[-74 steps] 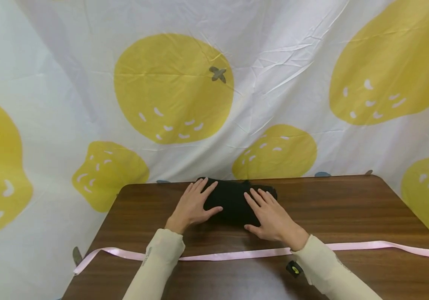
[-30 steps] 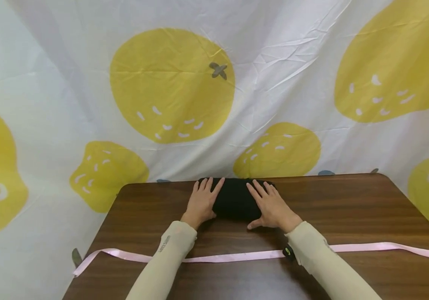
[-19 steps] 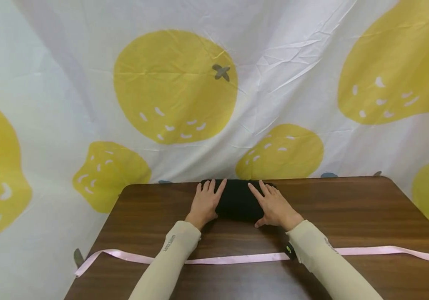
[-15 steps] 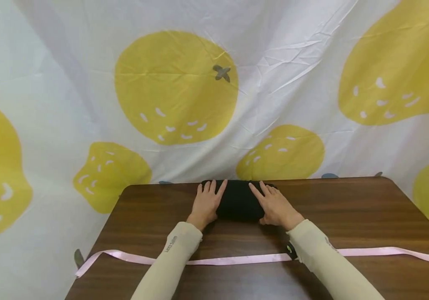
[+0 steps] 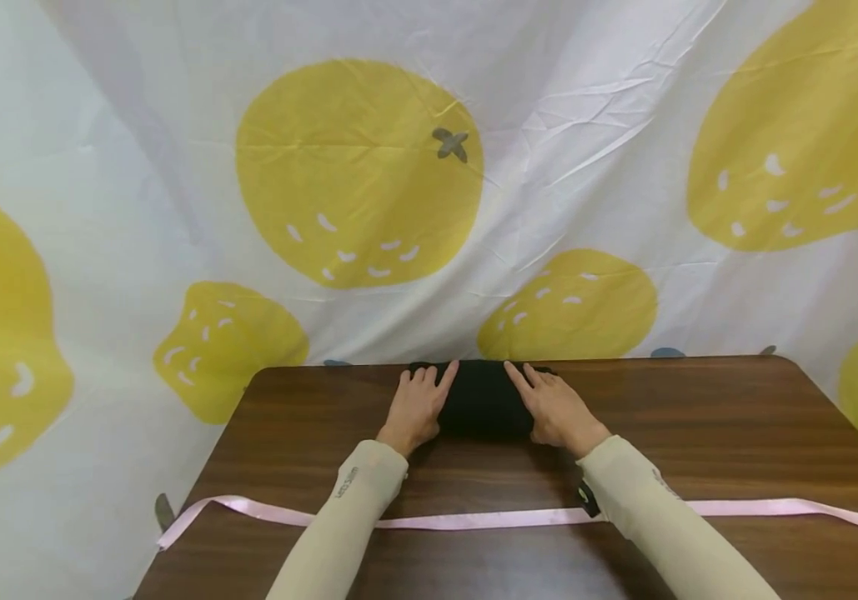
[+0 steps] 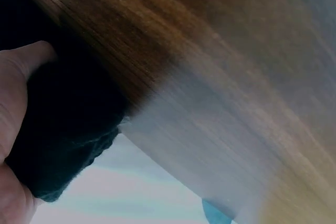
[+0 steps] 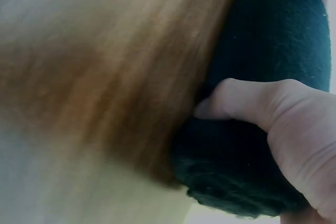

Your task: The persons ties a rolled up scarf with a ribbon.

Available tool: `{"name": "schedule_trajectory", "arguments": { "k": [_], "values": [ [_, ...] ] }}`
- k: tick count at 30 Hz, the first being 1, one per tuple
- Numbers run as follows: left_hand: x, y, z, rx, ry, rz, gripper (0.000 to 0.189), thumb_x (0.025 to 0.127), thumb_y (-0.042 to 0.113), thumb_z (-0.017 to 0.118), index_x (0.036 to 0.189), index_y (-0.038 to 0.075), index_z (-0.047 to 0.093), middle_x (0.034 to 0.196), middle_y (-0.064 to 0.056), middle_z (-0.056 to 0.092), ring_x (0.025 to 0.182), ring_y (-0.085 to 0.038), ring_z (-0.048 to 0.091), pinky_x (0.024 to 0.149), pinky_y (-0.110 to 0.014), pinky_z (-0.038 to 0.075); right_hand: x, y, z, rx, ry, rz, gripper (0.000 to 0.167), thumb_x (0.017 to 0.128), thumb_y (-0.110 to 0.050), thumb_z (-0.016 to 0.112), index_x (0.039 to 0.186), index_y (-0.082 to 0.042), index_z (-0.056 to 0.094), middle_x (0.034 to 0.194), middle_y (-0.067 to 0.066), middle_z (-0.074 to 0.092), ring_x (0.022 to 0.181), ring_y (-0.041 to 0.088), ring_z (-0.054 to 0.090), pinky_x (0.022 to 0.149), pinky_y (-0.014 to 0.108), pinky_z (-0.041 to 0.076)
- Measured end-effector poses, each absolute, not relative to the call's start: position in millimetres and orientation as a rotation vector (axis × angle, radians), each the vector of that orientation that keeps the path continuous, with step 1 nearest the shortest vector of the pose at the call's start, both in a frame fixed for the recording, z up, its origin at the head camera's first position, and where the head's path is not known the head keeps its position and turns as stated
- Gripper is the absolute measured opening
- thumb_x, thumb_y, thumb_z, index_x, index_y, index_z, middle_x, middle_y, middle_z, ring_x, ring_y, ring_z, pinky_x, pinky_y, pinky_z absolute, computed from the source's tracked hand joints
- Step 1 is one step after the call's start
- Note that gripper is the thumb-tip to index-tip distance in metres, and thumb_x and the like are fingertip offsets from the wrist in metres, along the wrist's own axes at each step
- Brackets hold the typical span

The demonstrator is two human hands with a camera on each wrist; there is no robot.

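Observation:
A rolled black fuzzy cloth (image 5: 484,400) lies crosswise at the far edge of the table. My left hand (image 5: 415,404) grips its left end, with the index finger extended over the top. In the left wrist view, the thumb (image 6: 39,53) presses the near side of the roll. On the right end, my right hand (image 5: 558,410) holds the roll in much the same way. Seen from the right wrist, that thumb (image 7: 231,98) lies across the near face, and layered edges show at the roll's end. The other fingertips are mostly hidden behind the cloth.
A pink ribbon (image 5: 489,520) stretches across the brown wooden table (image 5: 699,433), passing beneath both forearms. Behind the far edge hangs a white curtain (image 5: 519,167) printed with yellow fruit. A small black device (image 5: 589,498) sits at the right sleeve.
Earlier both hands lay spread on the cloth. Now their fingers bend over its far side and the thumbs are tucked against its front. The roll looks straighter and slimmer; the ribbon stays put.

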State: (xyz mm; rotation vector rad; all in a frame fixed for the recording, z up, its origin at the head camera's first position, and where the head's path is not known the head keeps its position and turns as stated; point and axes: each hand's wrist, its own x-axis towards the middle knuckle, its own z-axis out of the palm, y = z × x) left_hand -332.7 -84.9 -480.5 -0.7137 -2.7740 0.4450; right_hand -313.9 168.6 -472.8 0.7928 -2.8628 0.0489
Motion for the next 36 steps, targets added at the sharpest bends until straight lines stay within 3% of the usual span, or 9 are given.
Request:
{"name": "schedule_trajectory", "arguments": {
  "k": [8, 14, 28, 36],
  "values": [
    [-334, -86, -477, -0.738, -2.752, 0.438, 0.091, 0.081, 0.036, 0.078, 0.154, 0.019, 0.027, 0.13, -0.008, 0.058, 0.116, -0.026, 0.058, 0.096, -0.043, 0.045, -316, 173, -485, 0.817, -2.61, 0.101, 0.093, 0.059, -0.004, 0.084, 0.141, 0.005, 0.042, 0.123, 0.025, 0.064, 0.103, 0.039, 0.065, 0.093, 0.051, 0.049],
    [-333, -87, -477, -0.764, -2.704, 0.427, 0.091, 0.08, 0.035, 0.078, 0.154, 0.018, 0.028, 0.128, -0.009, 0.059, 0.113, -0.026, 0.059, 0.093, -0.042, 0.046, -316, 175, -486, 0.804, -2.574, 0.106, 0.084, 0.059, -0.001, 0.081, 0.136, 0.005, 0.048, 0.119, 0.021, 0.067, 0.102, 0.037, 0.066, 0.092, 0.052, 0.049],
    [-327, -87, -477, -0.72, -2.696, 0.42, 0.092, 0.078, 0.039, 0.08, 0.153, 0.021, 0.03, 0.129, -0.007, 0.059, 0.116, -0.026, 0.058, 0.094, -0.043, 0.045, -313, 175, -483, 0.805, -2.609, 0.065, 0.088, 0.062, -0.008, 0.086, 0.139, 0.002, 0.046, 0.121, 0.022, 0.065, 0.105, 0.039, 0.064, 0.097, 0.056, 0.046],
    [-328, -90, -475, -0.727, -2.69, 0.407, 0.089, 0.079, 0.039, 0.08, 0.151, 0.021, 0.031, 0.13, -0.007, 0.059, 0.117, -0.027, 0.057, 0.093, -0.044, 0.045, -312, 177, -478, 0.82, -2.572, 0.028, 0.09, 0.062, -0.014, 0.089, 0.14, 0.0, 0.048, 0.119, 0.02, 0.064, 0.106, 0.039, 0.062, 0.095, 0.051, 0.047]
  ]
}}
